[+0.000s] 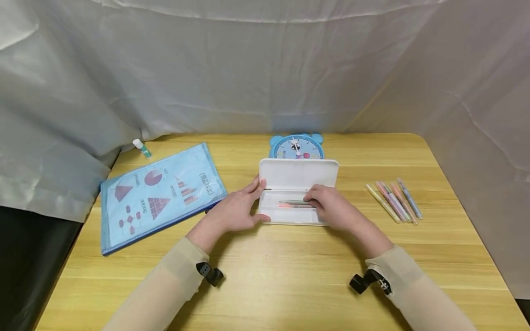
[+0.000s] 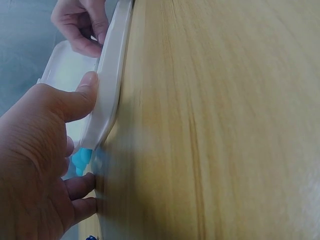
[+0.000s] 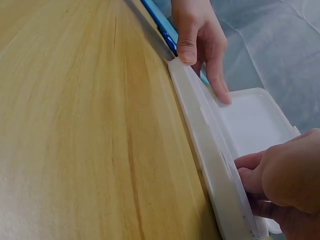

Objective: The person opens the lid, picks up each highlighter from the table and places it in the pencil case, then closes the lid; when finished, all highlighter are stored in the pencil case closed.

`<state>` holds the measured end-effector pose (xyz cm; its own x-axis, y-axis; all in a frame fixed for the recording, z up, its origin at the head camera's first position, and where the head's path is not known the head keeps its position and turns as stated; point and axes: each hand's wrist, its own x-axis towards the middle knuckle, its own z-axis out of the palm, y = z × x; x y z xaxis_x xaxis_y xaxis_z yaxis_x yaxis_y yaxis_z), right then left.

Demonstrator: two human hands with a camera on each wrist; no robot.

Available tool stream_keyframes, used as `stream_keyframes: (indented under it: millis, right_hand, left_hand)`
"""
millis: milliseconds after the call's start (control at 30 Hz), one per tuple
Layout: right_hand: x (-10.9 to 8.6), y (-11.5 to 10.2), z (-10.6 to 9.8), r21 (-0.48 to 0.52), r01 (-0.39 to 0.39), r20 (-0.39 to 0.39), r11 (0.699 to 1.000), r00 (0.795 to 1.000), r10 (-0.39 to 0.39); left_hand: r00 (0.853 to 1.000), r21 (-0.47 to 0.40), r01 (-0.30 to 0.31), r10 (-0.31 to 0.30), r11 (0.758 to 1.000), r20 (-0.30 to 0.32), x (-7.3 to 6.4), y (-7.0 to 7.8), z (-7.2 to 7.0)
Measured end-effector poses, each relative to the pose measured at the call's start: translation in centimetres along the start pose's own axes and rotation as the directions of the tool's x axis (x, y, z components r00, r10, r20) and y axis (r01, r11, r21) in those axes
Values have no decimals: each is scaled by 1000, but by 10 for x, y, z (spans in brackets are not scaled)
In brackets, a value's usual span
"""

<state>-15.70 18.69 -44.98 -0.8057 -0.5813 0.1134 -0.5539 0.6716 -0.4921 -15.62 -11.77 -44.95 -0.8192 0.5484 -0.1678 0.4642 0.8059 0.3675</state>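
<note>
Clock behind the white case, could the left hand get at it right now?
Probably yes, once the left hand releases the case: the raised lid hides the bottom of the clock, but its top is uncovered.

Head view's pretty bright, with soft glare on the table in front of the white box and blurry shadows to its front left and right. Wrist views look dimmer, kinda hazy.
</note>
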Motion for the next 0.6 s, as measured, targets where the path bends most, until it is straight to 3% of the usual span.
stream_keyframes:
  millis: [333,600]
  right_hand:
    - [-10,2,-11,49,1,1,999,1000,-1]
    - [-29,10,-33,122,-68,-52,990,996,75]
  left_hand:
    - [1000,-7,-3,3,1000,-4,-1,1,0]
    - [1000,-5,-8,8,1000,-6,-1,0,-1]
